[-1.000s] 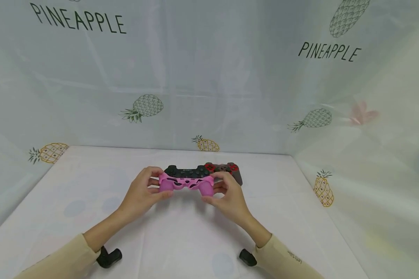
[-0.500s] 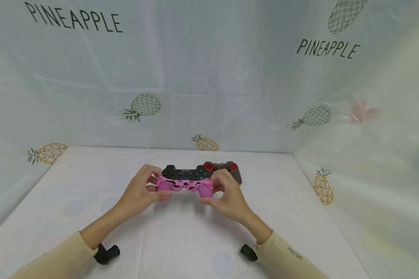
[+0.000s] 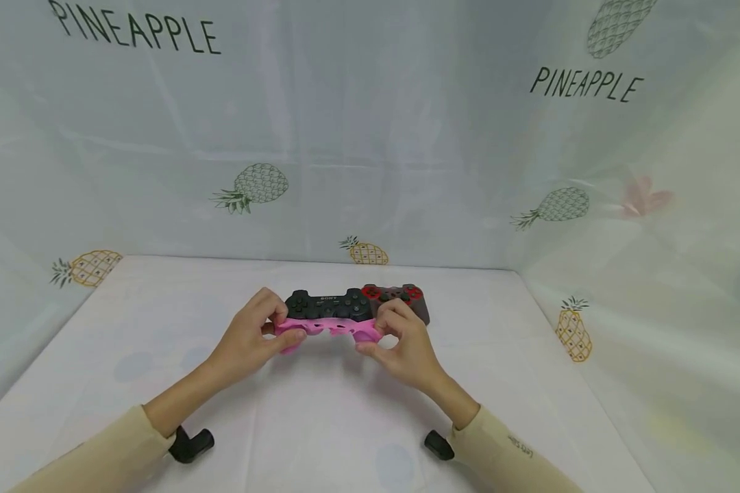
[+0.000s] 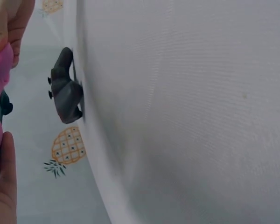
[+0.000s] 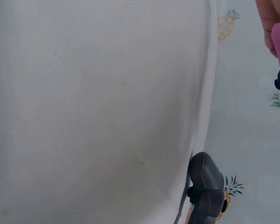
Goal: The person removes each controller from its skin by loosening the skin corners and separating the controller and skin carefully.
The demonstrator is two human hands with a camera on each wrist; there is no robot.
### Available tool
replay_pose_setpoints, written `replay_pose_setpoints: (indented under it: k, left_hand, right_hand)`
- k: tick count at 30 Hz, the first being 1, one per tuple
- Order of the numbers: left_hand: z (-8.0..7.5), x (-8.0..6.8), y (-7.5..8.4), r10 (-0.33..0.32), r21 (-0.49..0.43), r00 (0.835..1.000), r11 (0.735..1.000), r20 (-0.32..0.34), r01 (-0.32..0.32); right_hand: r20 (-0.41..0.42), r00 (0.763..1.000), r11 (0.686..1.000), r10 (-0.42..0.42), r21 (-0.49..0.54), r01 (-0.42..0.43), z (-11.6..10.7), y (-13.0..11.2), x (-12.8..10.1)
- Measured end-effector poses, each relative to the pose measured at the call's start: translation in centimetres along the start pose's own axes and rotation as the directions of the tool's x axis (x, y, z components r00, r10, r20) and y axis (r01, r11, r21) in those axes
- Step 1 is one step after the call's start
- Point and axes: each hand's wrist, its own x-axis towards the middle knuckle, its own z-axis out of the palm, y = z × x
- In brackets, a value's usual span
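A: Entry. Left hand (image 3: pixel 251 339) and right hand (image 3: pixel 401 342) each pinch one end of a pink cover (image 3: pixel 327 329), thumbs on top, fingers curled under. The cover is held just above the bench (image 3: pixel 321 418), stretched between them.

B: And the pad?

A: The black pad (image 3: pixel 328 305) sits directly behind the cover, touching or nearly so; I cannot tell whether it is already partly inside. A second pad with red buttons (image 3: pixel 401 298) lies just beside it, to the right.

B: Step?

A: My judgement: fitting the cover onto the black pad, early stage, since the pad's face is bare.

B: Next?

A: Likely hold the mouth wide with both grips and seat one horn of the pad first. Wrist views show little beyond pink edges and fingertips.
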Motion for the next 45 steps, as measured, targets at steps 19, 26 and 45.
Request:
replay_pose_setpoints:
  k: [19, 26, 45]
  left_hand:
    - [-0.3, 0.3, 0.0, -0.061, -0.189, 0.995, 0.979, 0.079, 0.076]
    - [-0.9, 0.0, 0.0, -0.082, -0.178, 0.988, 0.979, 0.128, 0.105]
    - [-1.4, -0.8, -1.0, -0.16, 0.017, 0.971, 0.987, 0.179, 0.16]
  right_hand:
    - [0.016, 0.988, 0.967, 0.15, 0.207, -0.151, -0.5, 0.2, 0.0]
    - [0.115, 0.972, 0.96, 0.204, 0.171, -0.222, -0.6, -0.3, 0.3]
    - [0.174, 0.973, 0.989, 0.149, -0.037, -0.145, 0.1, -0.7, 0.6]
